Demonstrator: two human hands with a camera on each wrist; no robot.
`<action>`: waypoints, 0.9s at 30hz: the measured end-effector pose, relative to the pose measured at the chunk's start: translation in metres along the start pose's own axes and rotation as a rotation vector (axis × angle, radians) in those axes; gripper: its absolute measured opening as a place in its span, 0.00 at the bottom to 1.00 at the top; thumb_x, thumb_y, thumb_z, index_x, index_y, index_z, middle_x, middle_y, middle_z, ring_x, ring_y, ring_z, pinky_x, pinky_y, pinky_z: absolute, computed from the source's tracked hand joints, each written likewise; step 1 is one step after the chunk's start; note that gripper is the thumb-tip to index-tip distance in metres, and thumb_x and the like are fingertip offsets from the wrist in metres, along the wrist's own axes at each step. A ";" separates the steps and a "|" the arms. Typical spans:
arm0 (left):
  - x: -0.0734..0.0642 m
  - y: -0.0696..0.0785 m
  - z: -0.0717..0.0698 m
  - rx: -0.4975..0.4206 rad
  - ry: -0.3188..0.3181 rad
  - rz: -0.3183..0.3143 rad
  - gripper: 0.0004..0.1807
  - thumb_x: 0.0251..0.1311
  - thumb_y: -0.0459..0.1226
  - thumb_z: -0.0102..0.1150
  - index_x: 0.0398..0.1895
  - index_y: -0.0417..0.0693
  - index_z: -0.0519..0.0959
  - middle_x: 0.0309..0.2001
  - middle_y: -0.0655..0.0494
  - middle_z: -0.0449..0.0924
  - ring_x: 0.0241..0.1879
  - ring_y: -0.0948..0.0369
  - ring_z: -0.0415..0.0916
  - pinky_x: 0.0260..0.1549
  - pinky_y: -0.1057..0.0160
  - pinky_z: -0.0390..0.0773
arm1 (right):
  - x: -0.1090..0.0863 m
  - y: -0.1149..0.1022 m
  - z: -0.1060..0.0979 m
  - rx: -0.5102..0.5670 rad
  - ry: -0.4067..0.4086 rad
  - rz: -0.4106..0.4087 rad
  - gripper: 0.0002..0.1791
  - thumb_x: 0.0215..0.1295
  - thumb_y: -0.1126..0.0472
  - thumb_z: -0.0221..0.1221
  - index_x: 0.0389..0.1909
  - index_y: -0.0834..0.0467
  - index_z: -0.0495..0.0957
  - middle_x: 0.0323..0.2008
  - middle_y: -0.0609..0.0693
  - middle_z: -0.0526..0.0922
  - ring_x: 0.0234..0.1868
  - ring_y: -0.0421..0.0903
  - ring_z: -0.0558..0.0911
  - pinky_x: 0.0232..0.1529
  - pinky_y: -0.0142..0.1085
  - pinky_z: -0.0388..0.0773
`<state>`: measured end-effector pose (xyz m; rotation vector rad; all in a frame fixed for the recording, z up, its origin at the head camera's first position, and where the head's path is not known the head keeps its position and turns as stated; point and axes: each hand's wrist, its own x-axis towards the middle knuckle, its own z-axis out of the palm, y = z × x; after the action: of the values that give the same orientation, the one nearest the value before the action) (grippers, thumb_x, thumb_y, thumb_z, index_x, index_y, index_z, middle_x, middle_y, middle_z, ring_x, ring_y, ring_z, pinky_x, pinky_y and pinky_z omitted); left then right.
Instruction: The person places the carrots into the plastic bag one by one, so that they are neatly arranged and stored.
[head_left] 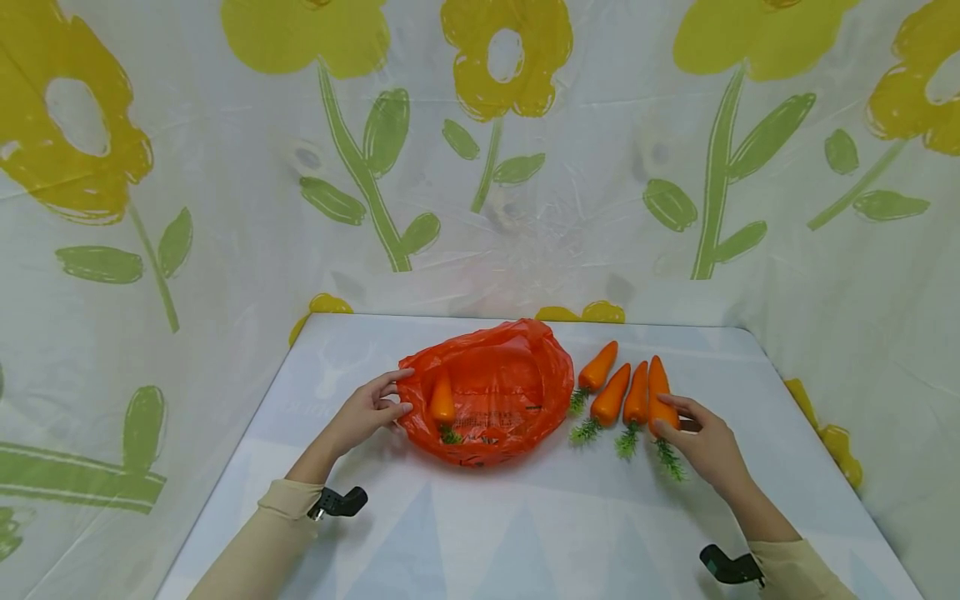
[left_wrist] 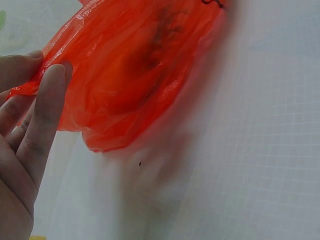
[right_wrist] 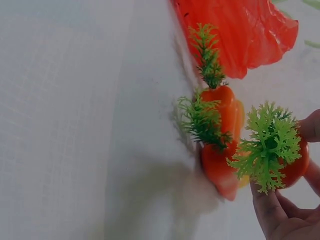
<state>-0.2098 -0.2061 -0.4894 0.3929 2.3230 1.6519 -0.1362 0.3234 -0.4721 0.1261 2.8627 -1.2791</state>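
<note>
A red plastic bag (head_left: 498, 367) lies on the table with its mouth spread toward me, dark print showing inside. One orange toy carrot (head_left: 442, 400) with a green top is inside it at the left. My left hand (head_left: 369, 410) pinches the bag's left rim between thumb and fingers; the left wrist view shows the thin film (left_wrist: 125, 75) in that pinch. To the right of the bag, my right hand (head_left: 705, 440) grips the rightmost carrot (head_left: 658, 392) around its thick end. In the right wrist view its leafy top (right_wrist: 270, 145) points at the camera.
Three more carrots, among them a middle one (head_left: 611, 396), lie side by side between the bag and my right hand. The white table (head_left: 480, 542) has pale blue triangles. A flower-printed curtain (head_left: 570, 208) surrounds it at the back and sides.
</note>
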 end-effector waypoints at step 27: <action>0.001 -0.001 0.002 -0.008 0.000 -0.007 0.34 0.67 0.40 0.66 0.75 0.53 0.66 0.61 0.41 0.76 0.38 0.52 0.84 0.42 0.48 0.87 | -0.006 -0.021 0.006 0.033 -0.011 -0.074 0.32 0.72 0.44 0.61 0.69 0.57 0.73 0.66 0.64 0.73 0.57 0.61 0.77 0.45 0.31 0.79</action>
<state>-0.2099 -0.2039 -0.4911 0.3830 2.3146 1.6572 -0.1324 0.3047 -0.4605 0.0124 2.8632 -1.3351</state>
